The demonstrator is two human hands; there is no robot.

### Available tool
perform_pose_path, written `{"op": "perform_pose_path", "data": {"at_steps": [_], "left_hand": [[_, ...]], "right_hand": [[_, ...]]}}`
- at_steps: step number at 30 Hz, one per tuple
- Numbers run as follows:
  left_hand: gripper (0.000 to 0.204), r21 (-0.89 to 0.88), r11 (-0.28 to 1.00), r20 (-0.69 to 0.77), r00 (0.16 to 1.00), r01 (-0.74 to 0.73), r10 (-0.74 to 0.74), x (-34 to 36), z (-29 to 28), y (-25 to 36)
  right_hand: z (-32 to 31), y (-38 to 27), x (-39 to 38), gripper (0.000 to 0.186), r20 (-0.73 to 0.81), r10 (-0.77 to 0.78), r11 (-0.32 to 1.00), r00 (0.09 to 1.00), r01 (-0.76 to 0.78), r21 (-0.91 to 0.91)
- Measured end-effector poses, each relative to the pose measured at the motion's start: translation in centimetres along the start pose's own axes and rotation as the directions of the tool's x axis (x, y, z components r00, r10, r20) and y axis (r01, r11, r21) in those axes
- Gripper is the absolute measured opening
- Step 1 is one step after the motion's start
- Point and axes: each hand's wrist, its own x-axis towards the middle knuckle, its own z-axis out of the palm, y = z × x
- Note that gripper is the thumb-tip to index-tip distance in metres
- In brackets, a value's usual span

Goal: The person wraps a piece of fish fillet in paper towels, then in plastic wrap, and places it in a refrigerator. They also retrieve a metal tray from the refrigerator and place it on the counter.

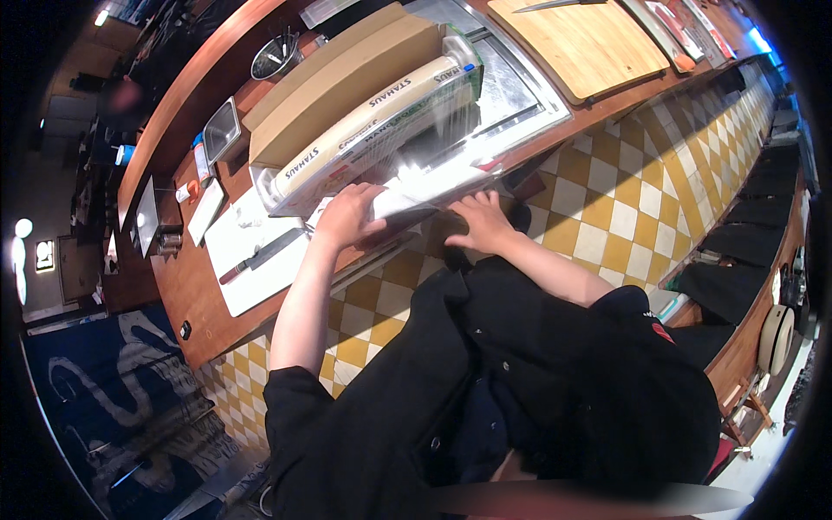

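A long box of plastic wrap stands with its brown cardboard lid raised on the counter before me, with clear film and a white strip along its near side. My left hand has its fingers curled on the box's near-left edge, gripping there. My right hand is spread just below the near-right edge, thumb and fingers apart. A white cutting board lies left of the box, bearing a dark-handled knife.
A wooden board with a knife lies at the back right. A steel pan, a utensil bowl and small items line the counter's raised back. Below is checkered floor; a long wooden bench runs along the right.
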Motion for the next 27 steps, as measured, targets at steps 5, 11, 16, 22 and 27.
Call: {"op": "perform_pose_path", "data": {"at_steps": [5,11,16,22,27], "left_hand": [[0.052,-0.118,0.993,0.013,0.999,0.031,-0.03,0.5,-1.0,-0.4],[0.05,-0.156,0.977,0.092,0.987,0.146,-0.133,1.2,-2.1,-0.8],[0.047,-0.158,0.975,0.121,0.983,0.157,-0.139,0.9,-2.3,-2.4],[0.044,-0.206,0.97,0.144,0.984,0.132,-0.103,1.7,-2.8,-2.3],[0.042,-0.203,0.967,0.153,0.981,0.153,-0.123,1.5,-3.2,-1.7]], "right_hand": [[0.3,3.7,-0.2,0.014,-0.268,0.026,0.991,0.963,0.01,0.134],[-3.0,6.0,-1.2,0.006,-0.482,0.164,0.955,0.86,-0.017,0.295],[-8.3,7.7,-1.0,0.011,-0.393,0.181,0.949,0.901,-0.056,0.309],[-5.2,6.4,-0.3,0.054,0.106,0.406,0.875,0.908,-0.419,0.24],[0.7,5.6,0.4,0.038,0.624,0.536,-0.12,0.568,-0.68,0.723]]}}
